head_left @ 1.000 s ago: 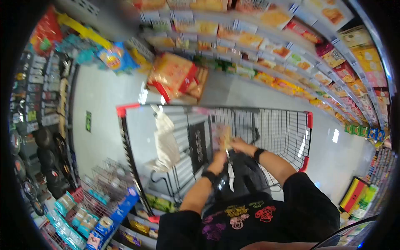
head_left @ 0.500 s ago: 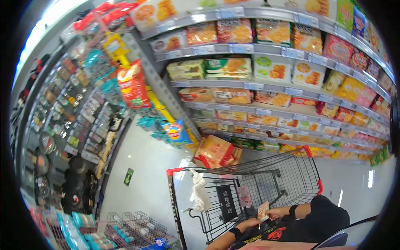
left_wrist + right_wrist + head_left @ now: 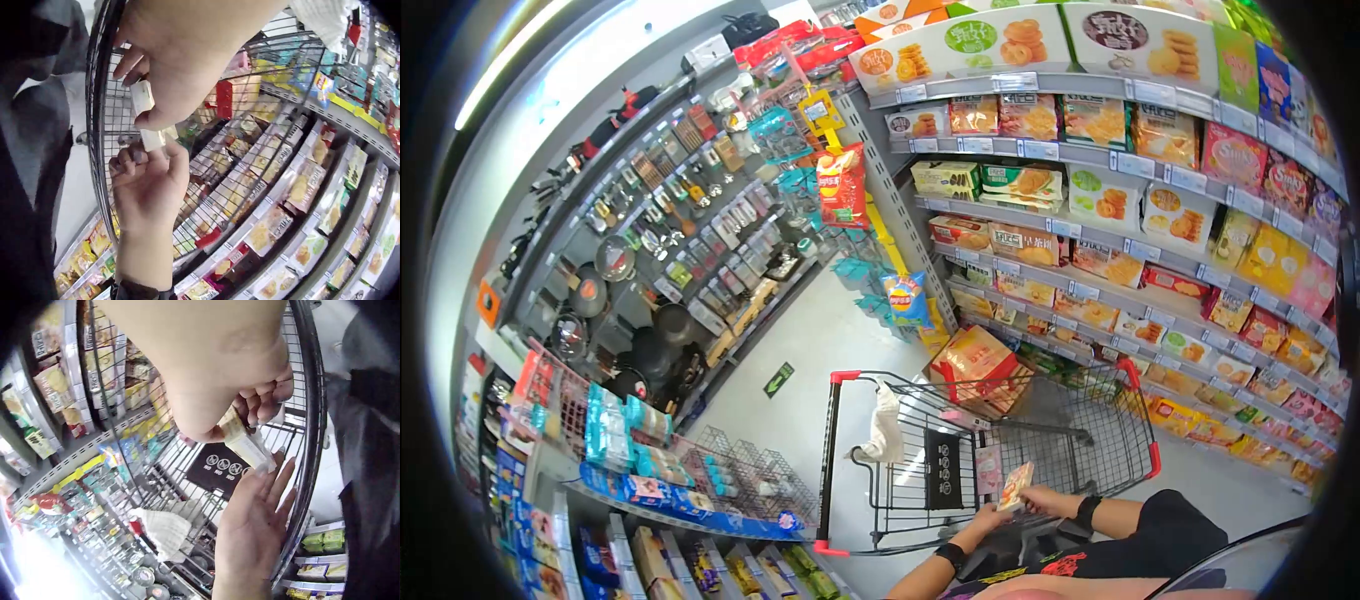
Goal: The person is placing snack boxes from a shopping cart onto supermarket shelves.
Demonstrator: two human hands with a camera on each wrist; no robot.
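Both hands hold a small cream-coloured food packet (image 3: 1017, 487) with a printed front, just above the near side of a shopping cart (image 3: 1090, 440). The right hand (image 3: 231, 394) grips one end between its thumb and curled fingers. At the other end, the left hand (image 3: 253, 515) pinches the packet with its thumb, its fingers fairly straight behind a whitish flap. In the left wrist view the packet (image 3: 142, 97) shows its pale narrow side. A pink packet (image 3: 988, 470) lies in the cart. A white cloth bag (image 3: 884, 425) hangs at its left side.
Shelves of boxed biscuits (image 3: 1105, 195) rise beyond the cart. A carton with red and orange packs (image 3: 975, 360) stands on the floor behind it. Pans (image 3: 650, 350) hang on a left rack; wire baskets (image 3: 745, 475) and blue-edged shelving stand nearer. Crisp bags (image 3: 905, 298) hang at the shelf end.
The head view has tilted up and turned left, bringing more shelves and the pan rack into sight. Both hands keep hold of the packet, whose printed front now shows more clearly.
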